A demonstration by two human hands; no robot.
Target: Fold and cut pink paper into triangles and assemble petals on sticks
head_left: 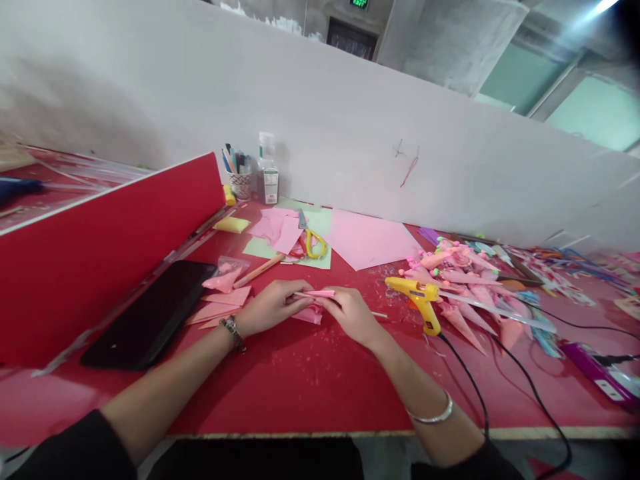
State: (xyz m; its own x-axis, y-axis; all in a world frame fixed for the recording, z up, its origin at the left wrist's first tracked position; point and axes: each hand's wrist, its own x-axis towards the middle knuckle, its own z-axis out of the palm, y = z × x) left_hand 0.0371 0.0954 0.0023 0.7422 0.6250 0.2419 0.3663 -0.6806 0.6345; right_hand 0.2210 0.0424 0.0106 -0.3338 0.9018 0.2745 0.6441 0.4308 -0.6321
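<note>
Between my two hands, just above the red table, is a narrow pink rolled piece (321, 293), paper or felt. My left hand (274, 305) pinches its left end, where a thin stick-like tip shows. My right hand (351, 315) grips the other end with thumb and fingers. Below them lies a pink scrap (309, 315), partly covered by my fingers. A thin stick (379, 315) shows to the right of my right hand. Cut pink pieces (220, 310) lie left of my left hand. The yellow glue gun (419, 297) rests to the right, its cord running off the front edge.
A black phone (150, 313) lies beside the red divider (115, 247). Yellow-handled scissors (315, 243) sit on pink and green sheets (373, 237). Behind stand a pen cup (240, 185) and a bottle (269, 177). Pink cones (465, 280) pile up by a purple power strip (597, 373).
</note>
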